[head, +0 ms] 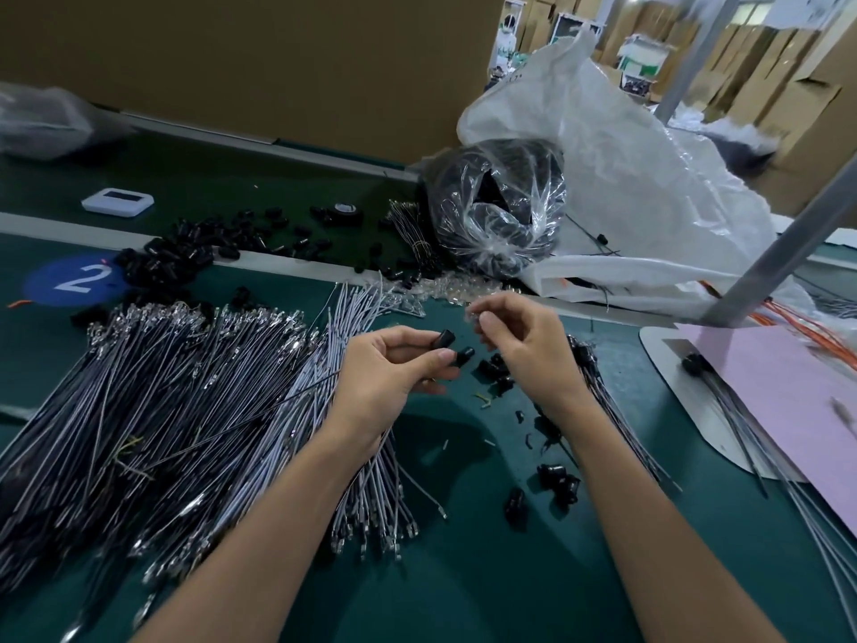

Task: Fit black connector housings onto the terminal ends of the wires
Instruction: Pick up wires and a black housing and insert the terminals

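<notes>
Black connector housing (446,338), pinched between thumb and fingers of the left hand (394,368), could drop among the loose housings (559,480) at 5 o'clock or seat skewed, since the right hand (524,350) at 3 o'clock shows curled fingers, contents too blurred to tell.

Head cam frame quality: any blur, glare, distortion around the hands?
Head view: fingertips of the right hand motion-blurred, what they pinch unreadable; left hand and its black housing fairly sharp; glare streaks on the clear bag; soft hand shadow on the green mat; wide-angle tilts the metal post at right.
</notes>
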The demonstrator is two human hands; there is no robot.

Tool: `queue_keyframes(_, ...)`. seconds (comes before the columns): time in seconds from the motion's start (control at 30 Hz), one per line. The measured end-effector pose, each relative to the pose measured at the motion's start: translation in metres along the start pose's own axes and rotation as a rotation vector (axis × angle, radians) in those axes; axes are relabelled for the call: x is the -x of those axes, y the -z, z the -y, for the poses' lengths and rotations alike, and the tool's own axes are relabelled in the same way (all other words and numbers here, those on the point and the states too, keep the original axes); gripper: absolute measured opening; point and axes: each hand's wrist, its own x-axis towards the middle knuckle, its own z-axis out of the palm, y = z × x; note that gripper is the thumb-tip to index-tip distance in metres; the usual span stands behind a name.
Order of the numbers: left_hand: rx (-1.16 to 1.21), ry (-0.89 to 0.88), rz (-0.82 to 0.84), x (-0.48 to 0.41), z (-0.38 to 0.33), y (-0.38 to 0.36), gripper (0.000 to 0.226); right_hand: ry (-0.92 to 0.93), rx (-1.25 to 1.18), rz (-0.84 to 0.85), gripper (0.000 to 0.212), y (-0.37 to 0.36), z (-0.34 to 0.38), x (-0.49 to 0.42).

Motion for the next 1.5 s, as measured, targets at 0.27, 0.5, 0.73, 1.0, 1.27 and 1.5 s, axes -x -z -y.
queue_keyframes(0.27,-0.132,-0.129,0.053,0.004,-0.001,-0.001,0.02,0.09,0.008,-0.001,0.018,-0.003,0.009,0.026)
queue_keyframes(0.5,-0.185,-0.143,0.042,0.003,0.001,-0.001,0.019,0.154,0.02,-0.073,0.019,0.004,0.01,0.029)
queue_keyframes(0.73,-0.262,-0.168,0.097,0.006,-0.001,-0.005,0.022,0.198,0.048,-0.034,0.016,0.009,0.01,0.033)
queue_keyframes(1.0,-0.32,-0.202,0.174,0.007,-0.002,-0.002,0.022,0.063,-0.17,0.048,0.019,0.013,0.007,0.032)
queue_keyframes(1.27,-0.295,-0.208,0.213,0.009,0.0,-0.002,0.019,0.053,-0.296,0.087,0.023,0.015,0.002,0.034)
queue_keyframes(1.5,-0.291,-0.2,0.282,0.009,-0.003,-0.002,0.019,0.033,-0.328,0.148,0.027,0.014,0.003,0.035)
